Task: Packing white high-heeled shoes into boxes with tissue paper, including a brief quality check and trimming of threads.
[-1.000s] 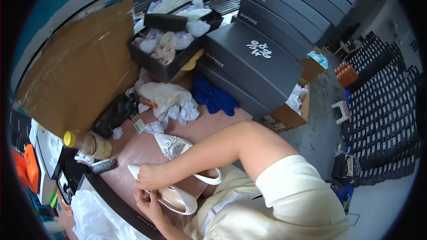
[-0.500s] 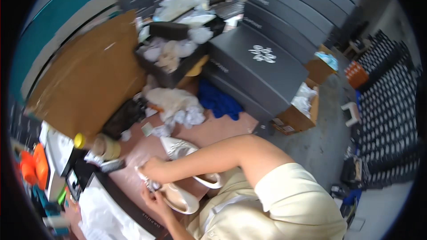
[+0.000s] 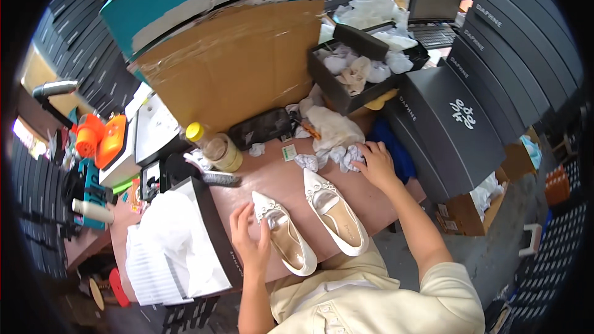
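Note:
Two white pointed flats with decorated straps lie side by side on the pinkish table: the left shoe (image 3: 286, 238) and the right shoe (image 3: 337, 216). Crumpled stuffing shows inside the front of each. Beside the left shoe's toe is my left hand (image 3: 250, 235), fingers apart and holding nothing. My right hand (image 3: 378, 166) reaches past the right shoe to crumpled white paper (image 3: 346, 157). Its fingers are spread and curved at the edge of the paper, with no firm grip visible.
An open shoe box (image 3: 213, 235) with white tissue (image 3: 164, 229) stands at left. Behind are a yellow-capped bottle (image 3: 197, 133), a brush (image 3: 221, 178), a cream cloth (image 3: 331, 128) and a cardboard sheet (image 3: 235, 62). Stacked dark boxes (image 3: 445, 124) rise at right.
My right hand has left the left shoe and moved right to the crumpled paper. My left hand has come off that shoe too. The view has swung left.

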Available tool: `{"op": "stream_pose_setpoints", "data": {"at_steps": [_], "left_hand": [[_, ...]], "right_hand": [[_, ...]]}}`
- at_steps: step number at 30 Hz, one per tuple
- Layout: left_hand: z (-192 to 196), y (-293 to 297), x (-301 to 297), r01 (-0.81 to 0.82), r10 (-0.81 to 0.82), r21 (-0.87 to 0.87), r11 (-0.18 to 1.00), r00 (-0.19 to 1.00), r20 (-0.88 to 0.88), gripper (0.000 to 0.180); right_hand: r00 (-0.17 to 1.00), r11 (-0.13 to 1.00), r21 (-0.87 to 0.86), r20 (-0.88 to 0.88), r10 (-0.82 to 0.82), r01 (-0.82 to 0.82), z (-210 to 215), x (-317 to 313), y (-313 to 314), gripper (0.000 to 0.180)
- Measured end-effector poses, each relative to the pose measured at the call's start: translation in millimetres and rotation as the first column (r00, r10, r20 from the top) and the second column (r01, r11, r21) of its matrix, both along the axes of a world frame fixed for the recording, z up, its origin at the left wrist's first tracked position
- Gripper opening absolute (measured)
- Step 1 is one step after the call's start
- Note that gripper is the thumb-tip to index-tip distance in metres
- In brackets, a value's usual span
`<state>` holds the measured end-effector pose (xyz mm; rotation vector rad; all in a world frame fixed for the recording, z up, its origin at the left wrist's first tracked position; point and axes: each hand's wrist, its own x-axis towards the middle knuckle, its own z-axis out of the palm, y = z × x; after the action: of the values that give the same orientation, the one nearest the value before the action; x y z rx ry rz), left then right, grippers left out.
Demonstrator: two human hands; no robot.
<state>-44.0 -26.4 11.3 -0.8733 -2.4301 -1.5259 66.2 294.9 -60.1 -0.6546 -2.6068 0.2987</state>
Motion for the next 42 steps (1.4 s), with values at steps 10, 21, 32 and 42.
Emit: {"op": "stream_pose_setpoints", "data": {"at_steps": [10,21,32,42], "left_hand": [[14.2,-17.9,3.1,-0.146,0.135,-0.088,0.985,0.983,-0.124,0.038],[52.4,-195.5,-136.4,-0.389,0.418,-0.523,0.759,0.906,-0.066,0.036],[116.4,-86.5,5.7,0.016,-0.416,-0.479,0.878,0.522,-0.745,0.028],[101.7,-120.0,29.9,0.169,-0.156,0.042,0.985,0.963,-0.219,0.067]], "right_hand": [[0.999,0.999,0.04,0.043,0.009,-0.01,-26.0,-0.1,3.0,0.055],[0.894,0.924,-0.263,-0.422,0.15,-0.279,95.0,20.4,-71.7,0.021],[0.657,0.288,-0.598,-0.73,0.19,-0.748,172.5,-32.9,-223.8,0.059],[0.685,0.544,-0.572,-0.728,0.008,-0.614,169.2,5.5,-203.6,0.033]]}}
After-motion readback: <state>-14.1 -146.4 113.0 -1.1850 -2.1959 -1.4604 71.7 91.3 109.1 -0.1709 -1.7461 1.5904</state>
